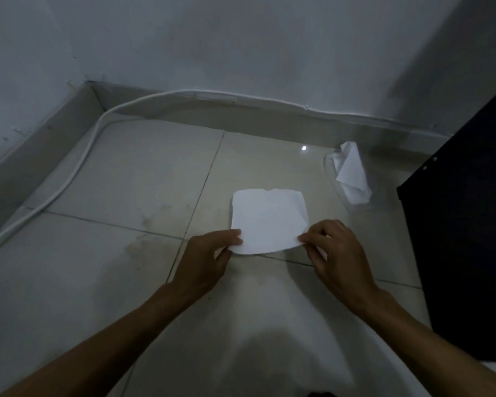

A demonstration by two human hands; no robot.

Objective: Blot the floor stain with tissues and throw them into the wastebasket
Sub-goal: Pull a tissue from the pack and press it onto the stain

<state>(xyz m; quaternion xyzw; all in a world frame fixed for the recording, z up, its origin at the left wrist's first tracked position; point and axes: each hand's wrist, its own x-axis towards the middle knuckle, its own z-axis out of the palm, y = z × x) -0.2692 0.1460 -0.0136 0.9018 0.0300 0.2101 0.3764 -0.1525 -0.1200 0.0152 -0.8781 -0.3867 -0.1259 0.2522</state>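
Observation:
A white square tissue is spread flat just above the pale floor tiles. My left hand pinches its near left corner and my right hand pinches its near right corner. Faint brownish stain marks lie on the tiles to the left of the tissue. A clear plastic tissue pack with a white tissue sticking out rests on the floor to the far right, close to the wall. No wastebasket is in view.
A white cable runs along the baseboard and curves across the left floor. A large black panel stands at the right edge. Walls meet in the far left corner.

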